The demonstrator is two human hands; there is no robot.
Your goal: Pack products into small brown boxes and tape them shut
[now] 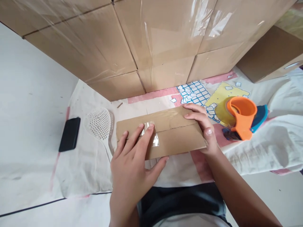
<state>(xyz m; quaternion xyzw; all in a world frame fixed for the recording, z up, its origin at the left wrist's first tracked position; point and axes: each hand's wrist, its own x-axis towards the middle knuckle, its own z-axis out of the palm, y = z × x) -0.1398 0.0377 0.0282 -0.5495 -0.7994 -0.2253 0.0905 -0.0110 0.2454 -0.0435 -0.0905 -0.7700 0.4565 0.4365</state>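
In the head view a small cardboard box (175, 135) lies in front of me, its two top flaps meeting along a seam. A short strip of clear tape (155, 139) crosses that seam. My left hand (134, 154) rests over the box with its fingers spread, fingertips touching the tape and the cardboard around it. At the box's right end, my right hand (204, 129) is wrapped round the corner, with fingers on the top and back edge. An orange tape dispenser (243, 116) with a blue part stands to the right of this hand.
Large stacked cardboard boxes (163, 44) under clear film rise behind the cloth (85, 170). A white fly swatter (98, 123) and a black phone (69, 134) lie on the left. Another carton (270, 53) sits at the back right.
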